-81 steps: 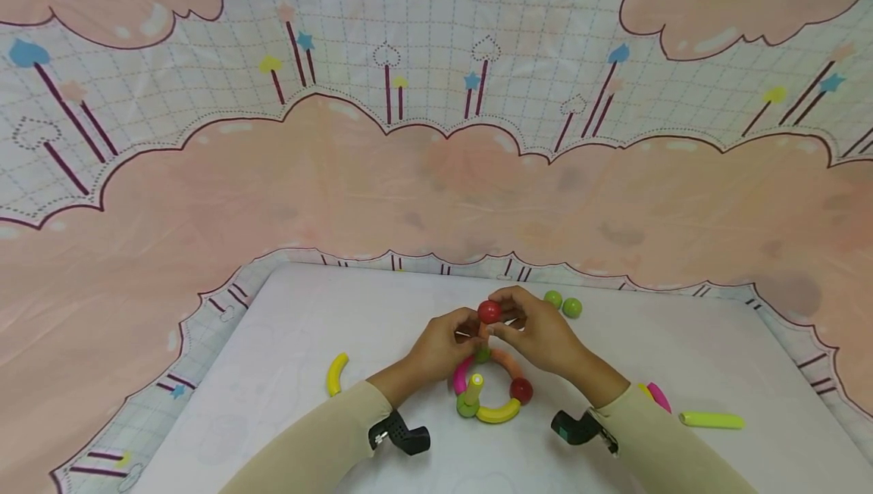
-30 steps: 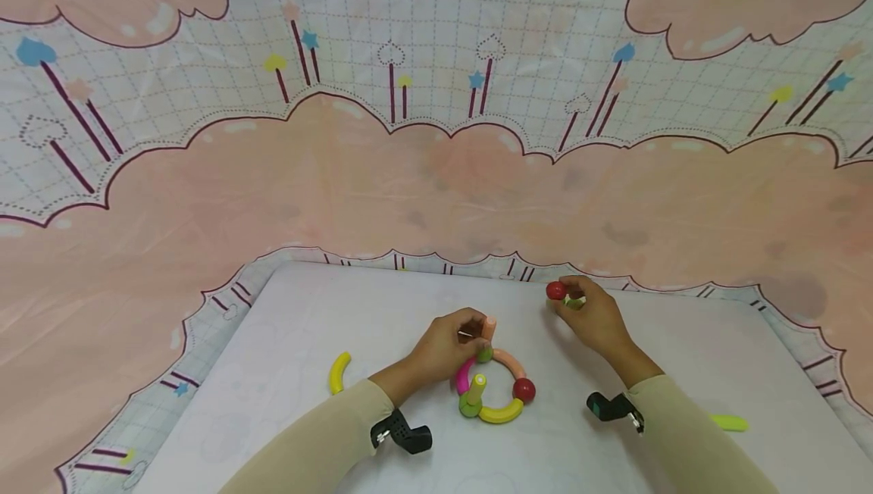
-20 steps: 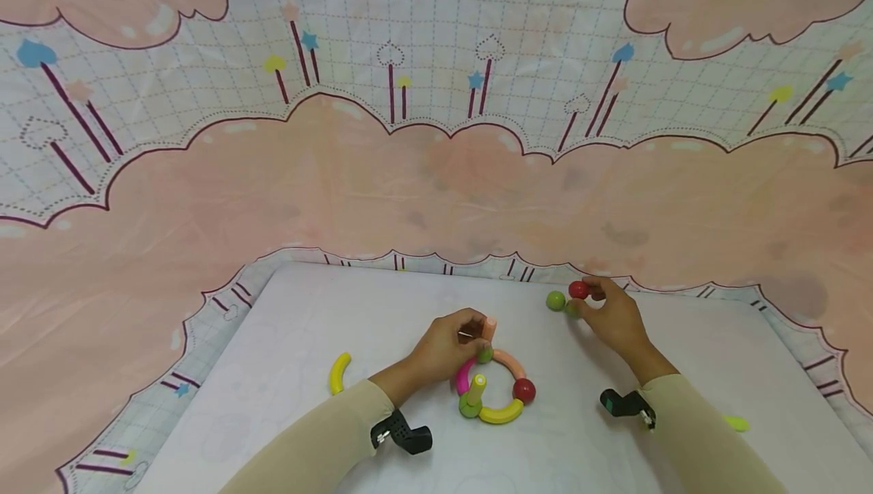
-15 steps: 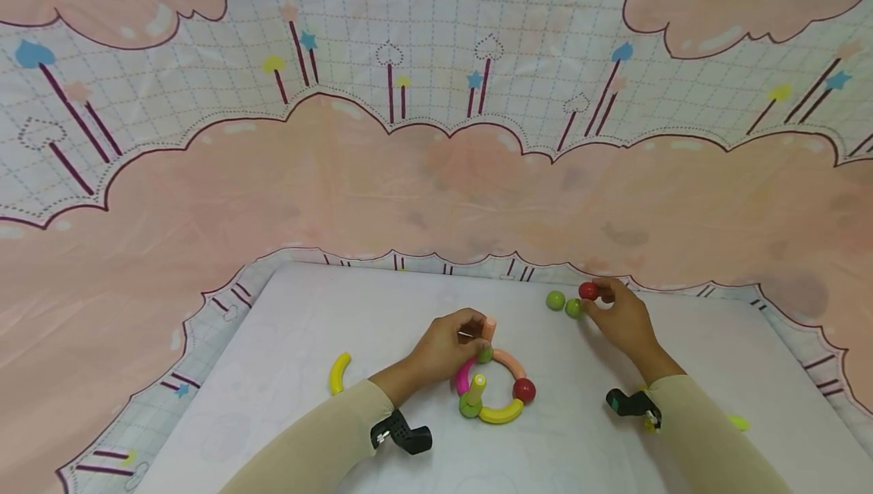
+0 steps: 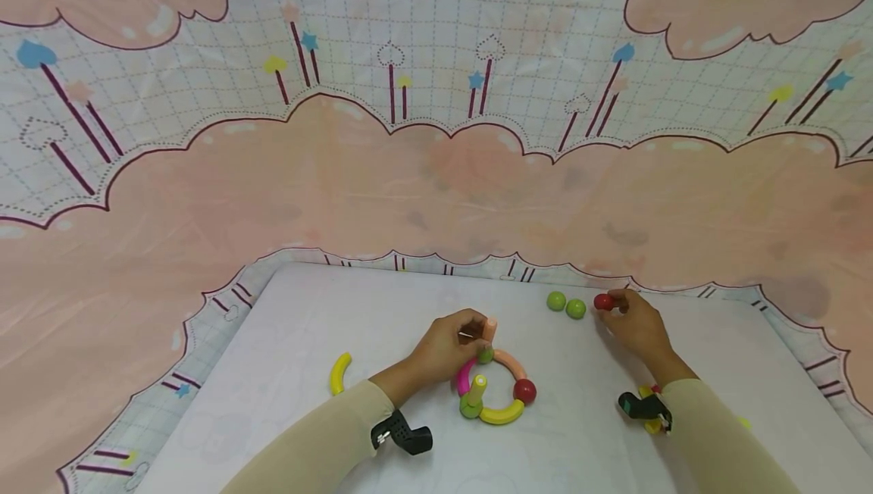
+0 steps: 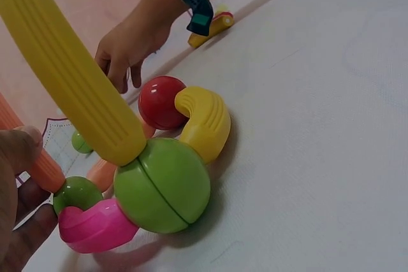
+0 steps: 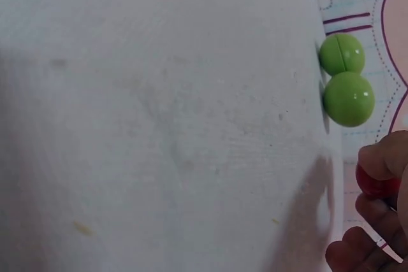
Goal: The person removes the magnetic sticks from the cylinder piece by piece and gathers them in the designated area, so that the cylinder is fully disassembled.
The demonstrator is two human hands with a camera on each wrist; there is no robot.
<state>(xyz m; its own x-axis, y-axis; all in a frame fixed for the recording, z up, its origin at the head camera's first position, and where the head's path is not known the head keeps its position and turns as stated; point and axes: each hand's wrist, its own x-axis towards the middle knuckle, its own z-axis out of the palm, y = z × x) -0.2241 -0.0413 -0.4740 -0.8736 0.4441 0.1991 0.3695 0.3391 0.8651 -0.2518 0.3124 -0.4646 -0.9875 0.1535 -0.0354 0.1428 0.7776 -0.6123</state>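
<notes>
A ring of curved pieces and balls lies on the table: a pink piece (image 6: 97, 226), a yellow piece (image 5: 501, 412), an orange piece (image 5: 510, 362), a red ball (image 5: 524, 391) and green balls. From the front green ball (image 6: 162, 185) a yellow rod (image 6: 76, 71) stands up. My left hand (image 5: 446, 346) holds the upright orange rod (image 5: 489, 329) at the back green ball (image 6: 78, 194). At the back right, my right hand (image 5: 637, 325) pinches another red ball (image 5: 603, 302) between thumb and fingers, as the right wrist view also shows of this ball (image 7: 376, 183).
Two green balls (image 5: 566, 304) sit side by side near the back edge, left of my right hand. A curved yellow piece (image 5: 339, 373) lies at the left. Beneath the right forearm, yellow pieces (image 5: 652, 426) show partly, with a bit of a yellow-green piece (image 5: 744, 423) farther right.
The right hand has carried the red ball from above the orange rod to the back right, past the two green balls. My left hand has stayed at the orange rod.
</notes>
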